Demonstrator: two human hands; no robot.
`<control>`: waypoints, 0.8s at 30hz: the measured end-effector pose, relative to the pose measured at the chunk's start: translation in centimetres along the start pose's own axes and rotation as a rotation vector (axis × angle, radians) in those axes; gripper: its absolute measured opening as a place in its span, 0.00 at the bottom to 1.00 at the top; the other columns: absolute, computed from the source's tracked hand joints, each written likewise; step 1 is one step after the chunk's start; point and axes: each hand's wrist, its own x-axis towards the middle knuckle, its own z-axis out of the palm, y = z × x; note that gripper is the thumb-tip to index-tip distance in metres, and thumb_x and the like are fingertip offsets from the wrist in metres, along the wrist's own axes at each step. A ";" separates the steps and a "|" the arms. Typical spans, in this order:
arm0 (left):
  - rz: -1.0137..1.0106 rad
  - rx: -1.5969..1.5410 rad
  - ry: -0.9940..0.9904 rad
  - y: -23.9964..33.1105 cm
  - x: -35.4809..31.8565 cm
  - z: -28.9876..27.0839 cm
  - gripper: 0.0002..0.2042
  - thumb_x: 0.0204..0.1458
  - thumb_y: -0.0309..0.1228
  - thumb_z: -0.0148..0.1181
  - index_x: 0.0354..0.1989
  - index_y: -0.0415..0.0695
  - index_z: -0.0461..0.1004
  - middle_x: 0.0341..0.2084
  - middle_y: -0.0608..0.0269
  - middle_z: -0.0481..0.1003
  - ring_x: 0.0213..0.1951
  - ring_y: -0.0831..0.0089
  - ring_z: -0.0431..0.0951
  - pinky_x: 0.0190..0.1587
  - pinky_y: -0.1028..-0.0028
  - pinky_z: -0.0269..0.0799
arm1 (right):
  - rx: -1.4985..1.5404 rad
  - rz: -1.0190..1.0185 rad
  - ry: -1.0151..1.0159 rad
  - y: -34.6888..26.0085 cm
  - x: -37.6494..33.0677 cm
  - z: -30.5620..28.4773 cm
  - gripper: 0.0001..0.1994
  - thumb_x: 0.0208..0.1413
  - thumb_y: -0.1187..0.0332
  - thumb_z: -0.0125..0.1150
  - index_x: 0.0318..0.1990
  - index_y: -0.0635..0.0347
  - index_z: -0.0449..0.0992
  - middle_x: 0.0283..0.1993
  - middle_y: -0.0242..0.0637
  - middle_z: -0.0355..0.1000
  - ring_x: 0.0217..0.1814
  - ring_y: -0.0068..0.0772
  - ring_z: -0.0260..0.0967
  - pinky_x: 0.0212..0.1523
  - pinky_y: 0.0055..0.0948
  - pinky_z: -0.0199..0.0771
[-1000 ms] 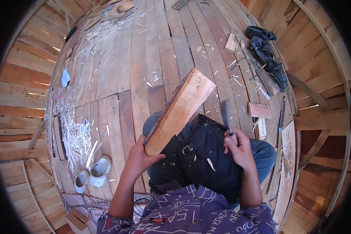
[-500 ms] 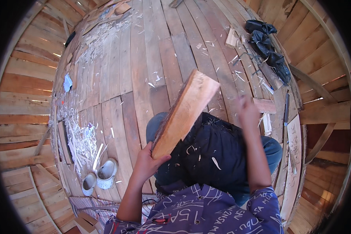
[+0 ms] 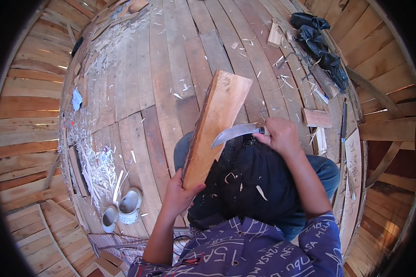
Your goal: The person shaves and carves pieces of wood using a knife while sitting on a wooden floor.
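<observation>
A thick wooden block [image 3: 217, 124], pale on its cut faces with a dark bark edge on the left, leans upward from my lap. Its lower end is gripped by my left hand [image 3: 179, 190], thumb across the near face. My right hand [image 3: 282, 135] is closed around the handle of a knife [image 3: 235, 133] with a curved steel blade. The blade lies across the block's right edge, near a small notch, its tip pointing left; whether it touches the wood I cannot tell. Black cloth [image 3: 245, 184] with a few shavings covers my lap.
Pale shavings [image 3: 99, 161] litter the plank floor at left, beside a pair of light clogs [image 3: 130, 205]. Black plastic bags [image 3: 316, 41] lie at the far right. Offcuts, including a short wood piece [image 3: 318, 118], and a long dark tool [image 3: 344, 121] lie right of my knee.
My right hand has swung in leftward, bringing the knife blade against or over the block's right edge. The block has tilted slightly more upright, its top shifting left.
</observation>
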 end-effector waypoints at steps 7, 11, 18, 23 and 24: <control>-0.213 0.064 -0.022 1.8 -0.2 -0.2 0.22 0.48 0.27 0.68 0.50 0.36 0.67 0.36 0.65 0.74 0.32 0.83 0.73 0.34 0.81 0.70 | -0.169 0.324 0.054 2.1 0.8 -1.9 0.24 0.47 0.46 0.65 0.20 0.58 0.68 0.18 0.42 0.66 0.21 0.47 0.69 0.20 0.40 0.65; -0.086 0.019 -0.033 -0.1 0.3 -0.2 0.22 0.48 0.27 0.68 0.49 0.36 0.67 0.38 0.64 0.74 0.38 0.81 0.73 0.42 0.78 0.70 | -0.022 0.479 -0.002 -0.5 -1.2 -1.1 0.23 0.49 0.46 0.64 0.22 0.58 0.70 0.20 0.43 0.69 0.22 0.46 0.70 0.21 0.40 0.66; 0.051 0.005 -0.024 -0.5 0.3 -1.0 0.20 0.47 0.32 0.70 0.43 0.40 0.66 0.21 0.69 0.70 0.15 0.84 0.66 0.15 0.81 0.62 | -0.180 0.441 -0.172 -1.0 0.5 -0.8 0.21 0.51 0.50 0.60 0.31 0.64 0.77 0.29 0.52 0.74 0.28 0.55 0.73 0.27 0.47 0.71; 0.076 0.006 -0.013 -1.5 0.4 -0.3 0.21 0.46 0.31 0.71 0.43 0.41 0.66 0.22 0.69 0.71 0.16 0.84 0.66 0.15 0.81 0.63 | -0.072 1.010 0.439 16.7 0.2 -6.9 0.31 0.60 0.45 0.48 0.36 0.73 0.77 0.27 0.58 0.72 0.32 0.57 0.73 0.34 0.43 0.68; 0.082 0.014 0.014 -1.3 0.4 -0.7 0.21 0.46 0.31 0.71 0.44 0.41 0.66 0.23 0.69 0.71 0.16 0.84 0.66 0.15 0.81 0.63 | 0.005 0.965 0.338 14.7 0.1 -7.1 0.29 0.60 0.47 0.50 0.34 0.72 0.77 0.26 0.57 0.72 0.30 0.54 0.72 0.33 0.42 0.67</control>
